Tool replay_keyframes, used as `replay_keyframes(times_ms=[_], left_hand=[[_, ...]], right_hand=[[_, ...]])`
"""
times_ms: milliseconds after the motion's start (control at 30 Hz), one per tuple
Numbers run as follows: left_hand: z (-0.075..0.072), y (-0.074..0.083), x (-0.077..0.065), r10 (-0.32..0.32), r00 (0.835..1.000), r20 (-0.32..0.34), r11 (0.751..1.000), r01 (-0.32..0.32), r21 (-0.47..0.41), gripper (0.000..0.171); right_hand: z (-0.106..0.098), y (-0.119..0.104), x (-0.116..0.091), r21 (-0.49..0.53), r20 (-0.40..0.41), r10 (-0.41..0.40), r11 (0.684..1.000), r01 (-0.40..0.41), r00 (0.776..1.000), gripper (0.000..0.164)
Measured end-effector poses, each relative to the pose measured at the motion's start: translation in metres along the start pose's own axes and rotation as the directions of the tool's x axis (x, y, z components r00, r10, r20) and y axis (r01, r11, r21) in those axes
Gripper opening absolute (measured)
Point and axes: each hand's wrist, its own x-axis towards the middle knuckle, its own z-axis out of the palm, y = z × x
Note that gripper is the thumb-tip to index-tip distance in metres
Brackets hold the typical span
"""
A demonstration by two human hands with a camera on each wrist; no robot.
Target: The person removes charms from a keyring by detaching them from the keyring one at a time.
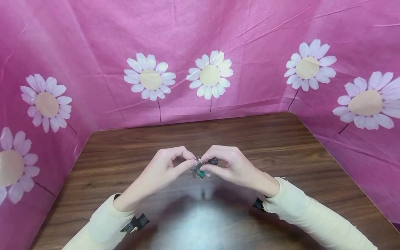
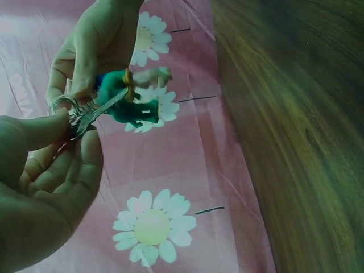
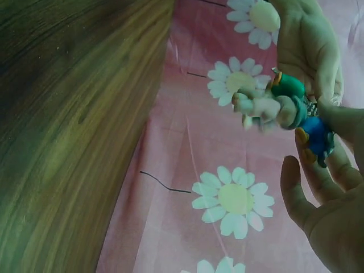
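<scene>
Above the bench's (image 1: 125, 149) middle, left hand (image 1: 167, 168) and right hand (image 1: 232, 166) both pinch a keychain (image 1: 200, 168): light, its metal ring stiff, its figurine probably soft rubber; best gripped at the ring.
</scene>
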Motion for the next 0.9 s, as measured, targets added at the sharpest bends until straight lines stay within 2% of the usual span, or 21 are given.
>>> replay_keyframes(times_ms=[200,333,400,500,567,633,700,800,900], left_hand=[[0.004,-0.005,0.000,0.083,0.996,-0.033,0.994,-0.085,-0.066,0.008],[0.005,-0.007,0.001,0.193,0.978,-0.075,0.976,-0.199,-0.088,0.011],[0.006,-0.007,0.002,0.282,0.954,-0.100,0.957,-0.288,-0.043,0.012],[0.006,-0.007,0.003,0.409,0.903,-0.132,0.912,-0.408,0.037,0.017],[0.006,-0.007,0.004,0.461,0.875,-0.147,0.887,-0.455,0.074,0.018],[0.006,-0.006,0.004,0.479,0.863,-0.163,0.878,-0.472,0.082,0.018],[0.006,-0.006,0.004,0.478,0.860,-0.181,0.878,-0.471,0.079,0.019],[0.006,-0.006,0.005,0.459,0.866,-0.201,0.888,-0.455,0.067,0.020],[0.006,-0.007,0.004,0.417,0.888,-0.195,0.908,-0.415,0.054,0.019]], right_hand=[[-0.001,0.000,-0.002,0.047,-0.001,0.048,0.998,-0.048,0.999,0.026],[-0.001,-0.002,-0.004,0.085,-0.015,0.152,0.985,-0.150,0.988,0.026],[-0.001,-0.004,-0.005,0.116,-0.011,0.215,0.970,-0.212,0.977,0.026],[0.000,-0.006,-0.006,0.177,0.019,0.275,0.945,-0.274,0.961,0.023],[0.001,-0.007,-0.006,0.206,0.036,0.286,0.935,-0.287,0.958,0.019],[0.001,-0.008,-0.006,0.218,0.036,0.275,0.936,-0.276,0.961,0.017],[0.000,-0.009,-0.005,0.218,0.016,0.264,0.940,-0.262,0.964,0.018],[-0.002,-0.010,-0.005,0.216,-0.028,0.245,0.948,-0.233,0.969,0.020],[-0.004,-0.012,-0.004,0.196,-0.080,0.227,0.958,-0.208,0.971,0.018]])
